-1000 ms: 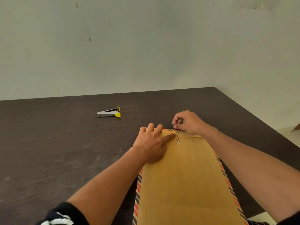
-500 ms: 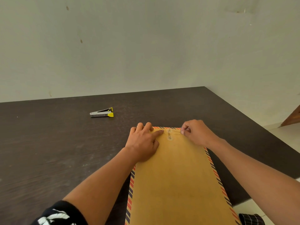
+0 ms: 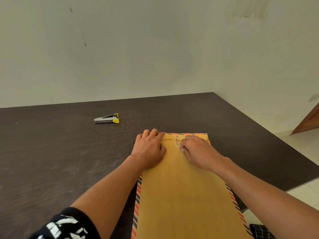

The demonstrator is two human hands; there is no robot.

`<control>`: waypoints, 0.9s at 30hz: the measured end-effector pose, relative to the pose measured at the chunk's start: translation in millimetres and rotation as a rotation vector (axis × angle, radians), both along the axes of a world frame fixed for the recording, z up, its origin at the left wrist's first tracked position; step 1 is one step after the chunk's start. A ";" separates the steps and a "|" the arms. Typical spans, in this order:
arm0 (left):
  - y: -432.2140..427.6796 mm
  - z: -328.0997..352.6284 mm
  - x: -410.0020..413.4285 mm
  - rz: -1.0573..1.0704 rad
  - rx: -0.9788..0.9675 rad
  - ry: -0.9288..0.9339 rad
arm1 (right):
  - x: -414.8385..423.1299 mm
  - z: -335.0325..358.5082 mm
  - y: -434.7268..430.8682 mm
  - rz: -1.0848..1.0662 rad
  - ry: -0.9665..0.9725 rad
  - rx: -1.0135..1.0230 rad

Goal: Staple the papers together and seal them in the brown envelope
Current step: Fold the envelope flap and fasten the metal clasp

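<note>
Firmly keep the left hand (image 3: 148, 150) flat on the brown envelope (image 3: 181, 195) left of its clasp (image 3: 177, 144); the right hand (image 3: 198, 152), just right of the clasp, pinches the string (image 3: 177, 139) and should wind it taut

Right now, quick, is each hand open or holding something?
Left hand: open, pressing flat on the brown envelope.
Right hand: curled, pinching at the clasp; probably its string, too fine to confirm.

We log: rectangular brown paper envelope (image 3: 186, 195), red-and-blue striped border, lying flat, flap folded down, metal clasp (image 3: 177, 139) between our left fingers (image 3: 154, 132) and right fingers (image 3: 183, 145) | small silver-and-yellow stapler (image 3: 107, 119), well apart, beyond left fingers.
</note>
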State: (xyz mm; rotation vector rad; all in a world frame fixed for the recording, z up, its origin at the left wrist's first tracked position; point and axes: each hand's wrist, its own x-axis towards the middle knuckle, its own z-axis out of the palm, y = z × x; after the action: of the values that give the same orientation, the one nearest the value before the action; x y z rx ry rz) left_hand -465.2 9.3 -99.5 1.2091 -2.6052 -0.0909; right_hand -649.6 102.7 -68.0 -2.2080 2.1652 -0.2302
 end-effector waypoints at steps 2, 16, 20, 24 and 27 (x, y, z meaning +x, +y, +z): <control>-0.1 -0.8 0.2 -0.002 0.002 0.013 | 5.2 -0.3 -2.2 0.006 -0.062 0.006; -0.3 0.1 5.2 0.010 0.066 0.203 | 24.1 23.8 -51.5 0.064 0.026 0.117; -0.8 -0.9 5.5 0.010 0.068 0.209 | 16.6 33.1 -73.9 0.057 -0.013 0.207; -1.7 -2.0 5.0 0.015 0.064 0.209 | 7.6 39.4 -82.8 0.086 -0.051 0.231; -2.9 -2.4 4.1 0.017 0.060 0.193 | 1.0 38.9 -86.0 0.083 -0.086 0.237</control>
State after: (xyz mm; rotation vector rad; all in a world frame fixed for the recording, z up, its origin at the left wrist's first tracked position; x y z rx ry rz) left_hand -461.1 6.4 -101.9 1.1790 -2.4406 -0.2703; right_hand -648.6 16.7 -29.1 -2.1095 1.9399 -0.0604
